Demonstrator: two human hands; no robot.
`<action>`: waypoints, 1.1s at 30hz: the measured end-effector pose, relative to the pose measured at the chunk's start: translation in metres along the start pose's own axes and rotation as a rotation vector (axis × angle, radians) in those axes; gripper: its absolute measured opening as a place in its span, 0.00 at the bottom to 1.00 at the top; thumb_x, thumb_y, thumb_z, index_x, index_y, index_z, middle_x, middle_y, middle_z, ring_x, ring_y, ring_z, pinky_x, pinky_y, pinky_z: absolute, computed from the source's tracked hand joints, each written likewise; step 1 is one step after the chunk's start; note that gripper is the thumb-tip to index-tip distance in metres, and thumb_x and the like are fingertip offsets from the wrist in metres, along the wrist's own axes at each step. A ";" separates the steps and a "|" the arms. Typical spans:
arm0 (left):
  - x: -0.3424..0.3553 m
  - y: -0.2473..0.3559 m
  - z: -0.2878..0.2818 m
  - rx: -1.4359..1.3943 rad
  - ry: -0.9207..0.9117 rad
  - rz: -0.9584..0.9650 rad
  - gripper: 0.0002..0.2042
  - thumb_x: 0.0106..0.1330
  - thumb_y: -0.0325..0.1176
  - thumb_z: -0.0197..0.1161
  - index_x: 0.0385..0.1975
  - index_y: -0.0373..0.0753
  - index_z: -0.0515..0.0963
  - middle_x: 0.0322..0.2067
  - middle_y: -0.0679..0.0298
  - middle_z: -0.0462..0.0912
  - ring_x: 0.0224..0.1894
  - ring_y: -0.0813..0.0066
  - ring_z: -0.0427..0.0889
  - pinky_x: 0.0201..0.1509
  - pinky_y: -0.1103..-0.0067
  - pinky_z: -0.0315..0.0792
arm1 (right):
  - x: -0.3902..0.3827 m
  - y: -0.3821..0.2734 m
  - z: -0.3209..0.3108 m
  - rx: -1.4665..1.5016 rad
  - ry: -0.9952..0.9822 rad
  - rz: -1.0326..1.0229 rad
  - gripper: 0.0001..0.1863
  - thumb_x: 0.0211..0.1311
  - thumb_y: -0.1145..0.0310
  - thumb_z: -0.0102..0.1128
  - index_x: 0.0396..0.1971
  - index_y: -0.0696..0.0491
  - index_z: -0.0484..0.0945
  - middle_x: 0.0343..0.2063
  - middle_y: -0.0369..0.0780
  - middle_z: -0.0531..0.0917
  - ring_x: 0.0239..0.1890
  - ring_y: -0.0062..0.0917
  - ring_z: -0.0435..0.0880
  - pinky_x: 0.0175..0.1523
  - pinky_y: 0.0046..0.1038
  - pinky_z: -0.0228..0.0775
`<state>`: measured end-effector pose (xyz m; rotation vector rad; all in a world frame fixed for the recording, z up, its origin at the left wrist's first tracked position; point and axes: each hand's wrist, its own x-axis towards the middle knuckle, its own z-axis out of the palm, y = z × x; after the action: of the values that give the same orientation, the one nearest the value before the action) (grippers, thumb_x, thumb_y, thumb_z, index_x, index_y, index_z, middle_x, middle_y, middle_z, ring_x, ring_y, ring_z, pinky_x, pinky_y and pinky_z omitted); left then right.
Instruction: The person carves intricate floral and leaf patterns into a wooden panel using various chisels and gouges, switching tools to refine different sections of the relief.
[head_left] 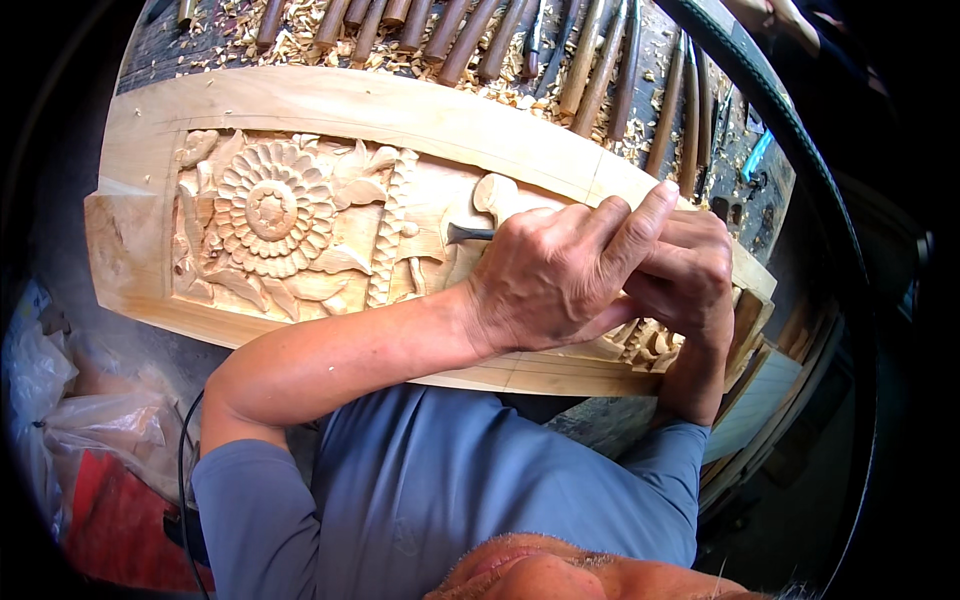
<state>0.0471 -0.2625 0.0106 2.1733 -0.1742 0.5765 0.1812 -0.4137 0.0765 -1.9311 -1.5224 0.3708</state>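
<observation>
A pale carved wooden panel [350,95] lies in front of me, with a layered round flower [270,210] in relief at its left and a twisted rope-like band [390,230] beside it. My left hand [560,270] is closed around a carving chisel [470,233], and its dark flared blade points left onto the relief. Against it, my right hand [685,260] is closed too, gripping the chisel's rear part. Both hands hide the handle. Just above the blade is a rounded raised shape [495,193]. More carving [648,345] shows below my right hand.
Several wooden-handled carving tools [600,75] lie along the far side among wood shavings [290,50]. A black cable or tube [800,135] arches down the right. Boards [750,400] stand at the lower right; clear plastic bags [110,425] and a red object [120,520] are lower left.
</observation>
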 end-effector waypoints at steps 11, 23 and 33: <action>0.001 0.001 -0.001 -0.041 -0.011 -0.009 0.61 0.56 0.65 0.82 0.83 0.29 0.65 0.42 0.56 0.83 0.31 0.67 0.89 0.30 0.73 0.85 | -0.005 0.001 0.006 0.025 0.029 0.005 0.10 0.47 0.77 0.81 0.32 0.55 0.91 0.24 0.39 0.86 0.23 0.34 0.85 0.29 0.36 0.74; 0.002 -0.004 0.000 -0.079 0.028 0.021 0.63 0.65 0.88 0.56 0.79 0.29 0.71 0.37 0.55 0.83 0.25 0.64 0.87 0.28 0.70 0.84 | -0.011 -0.011 0.014 -0.037 0.076 0.058 0.12 0.46 0.79 0.83 0.33 0.54 0.93 0.26 0.39 0.88 0.24 0.33 0.88 0.28 0.36 0.75; -0.002 0.003 0.005 -0.066 0.045 0.023 0.59 0.69 0.85 0.55 0.78 0.29 0.72 0.39 0.53 0.85 0.28 0.62 0.89 0.29 0.68 0.84 | -0.011 -0.011 0.002 -0.012 0.035 0.018 0.11 0.46 0.76 0.84 0.32 0.54 0.92 0.24 0.38 0.86 0.22 0.35 0.86 0.28 0.37 0.75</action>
<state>0.0462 -0.2681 0.0093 2.0955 -0.1914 0.6241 0.1679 -0.4216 0.0801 -1.9520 -1.4894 0.3347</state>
